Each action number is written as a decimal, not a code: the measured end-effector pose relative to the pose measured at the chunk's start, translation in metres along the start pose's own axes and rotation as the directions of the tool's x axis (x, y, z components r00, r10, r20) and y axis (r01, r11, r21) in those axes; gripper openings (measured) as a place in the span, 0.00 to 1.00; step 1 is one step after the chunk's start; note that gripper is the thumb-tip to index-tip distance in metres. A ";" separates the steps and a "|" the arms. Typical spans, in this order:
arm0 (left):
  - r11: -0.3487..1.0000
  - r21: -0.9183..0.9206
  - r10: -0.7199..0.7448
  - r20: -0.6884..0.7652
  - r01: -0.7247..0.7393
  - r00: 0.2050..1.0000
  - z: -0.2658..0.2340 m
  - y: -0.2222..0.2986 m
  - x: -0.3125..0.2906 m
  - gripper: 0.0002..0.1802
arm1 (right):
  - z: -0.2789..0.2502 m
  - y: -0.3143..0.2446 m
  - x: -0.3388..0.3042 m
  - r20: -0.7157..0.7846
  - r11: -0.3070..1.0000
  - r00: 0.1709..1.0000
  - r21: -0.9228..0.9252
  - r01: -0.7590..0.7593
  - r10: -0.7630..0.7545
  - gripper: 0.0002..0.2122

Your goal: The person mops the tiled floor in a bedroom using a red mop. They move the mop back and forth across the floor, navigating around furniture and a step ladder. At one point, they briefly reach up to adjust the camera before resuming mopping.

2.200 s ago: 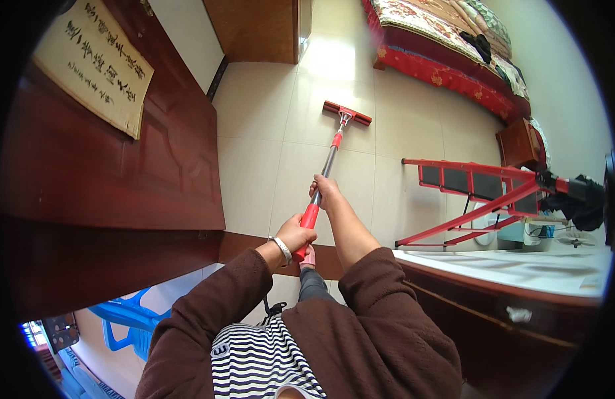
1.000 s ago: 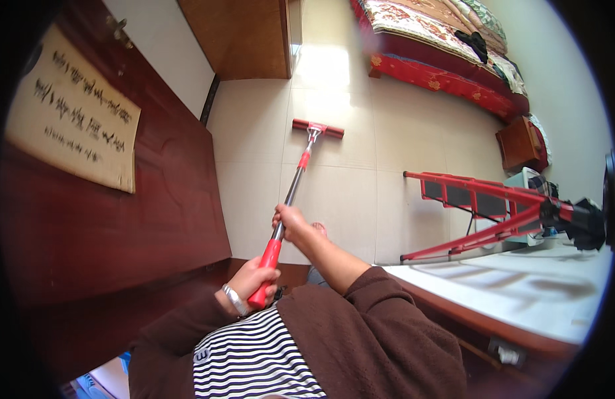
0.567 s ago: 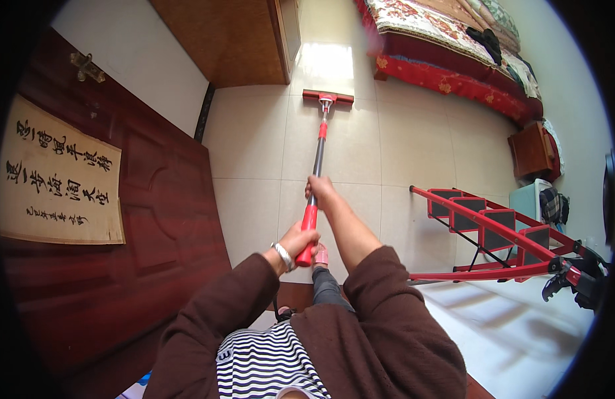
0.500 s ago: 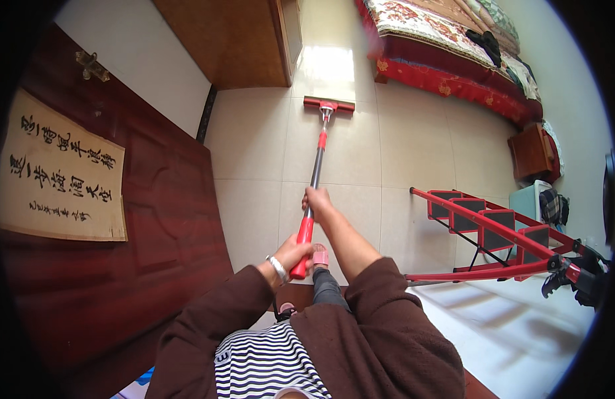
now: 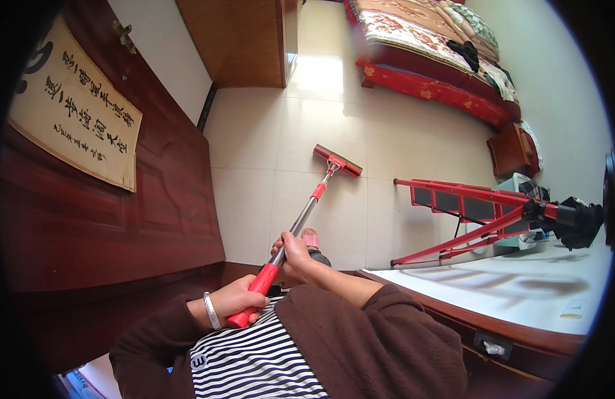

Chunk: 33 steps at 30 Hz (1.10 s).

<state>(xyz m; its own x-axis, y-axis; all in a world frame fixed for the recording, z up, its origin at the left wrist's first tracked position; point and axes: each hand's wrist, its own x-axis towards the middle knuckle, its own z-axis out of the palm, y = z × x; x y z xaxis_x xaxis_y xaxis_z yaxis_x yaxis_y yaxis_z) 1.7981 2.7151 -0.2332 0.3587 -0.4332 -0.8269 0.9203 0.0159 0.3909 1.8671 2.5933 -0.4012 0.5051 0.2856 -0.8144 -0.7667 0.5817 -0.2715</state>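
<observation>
We see a long-handled mop [image 5: 302,219] slanting across the middle of the view, its red and dark head [image 5: 337,161] on the pale tiled floor [image 5: 244,133], well ahead of the body, and the bar turned at an angle to the tile joints. The handle runs down and leftward from there to a red grip [image 5: 262,280], whose end lies just before the striped shirt [image 5: 254,362]. We find the left hand [image 5: 234,298] wrapped firmly round that grip near its bottom, a silvery bracelet [image 5: 211,310] at the wrist. The right hand [image 5: 294,251] is closed round the grey pole just above the red part. Beyond it we notice a pink slipper [image 5: 310,238] on a foot. Farther out, to the right, stands a red stepladder [image 5: 477,209] with black treads. To the left we have a dark red door [image 5: 168,179] bearing a sheet of paper [image 5: 88,113] with brushed writing. At the top we make out a brown wooden cabinet [image 5: 238,40] and a red-skirted bed [image 5: 414,83].
</observation>
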 end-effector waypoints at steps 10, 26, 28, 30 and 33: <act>0.997 -0.070 0.025 -0.118 -0.034 0.993 -0.008 0.093 0.115 0.25 | 0.000 -0.118 0.114 0.007 0.994 0.996 -0.064 0.085 -0.085 0.04; 0.946 -0.164 0.235 -0.241 -0.278 0.942 -0.014 0.277 0.325 0.15 | 0.024 -0.356 0.305 -0.068 0.940 0.983 -0.312 0.139 -0.168 0.05; 0.953 -0.216 0.168 -0.202 -0.211 0.965 -0.011 0.260 0.289 0.14 | 0.029 -0.325 0.277 -0.079 0.955 0.988 -0.276 0.107 -0.133 0.06; 0.956 -0.258 0.100 -0.173 -0.143 0.980 -0.008 0.244 0.247 0.13 | 0.038 -0.292 0.246 -0.074 0.980 0.994 -0.190 0.062 -0.078 0.05; 0.924 -0.358 0.097 -0.113 -0.132 0.989 -0.004 0.229 0.181 0.13 | 0.062 -0.255 0.201 -0.058 0.994 0.998 -0.112 0.004 -0.011 0.04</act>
<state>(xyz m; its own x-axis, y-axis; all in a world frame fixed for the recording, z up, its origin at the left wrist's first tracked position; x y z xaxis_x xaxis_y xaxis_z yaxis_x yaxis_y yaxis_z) 2.0743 2.6443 -0.2951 0.4614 -0.3246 -0.8257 0.8594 0.3946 0.3251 2.1885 2.5499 -0.4637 0.4896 0.2350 -0.8397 -0.8042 0.4938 -0.3307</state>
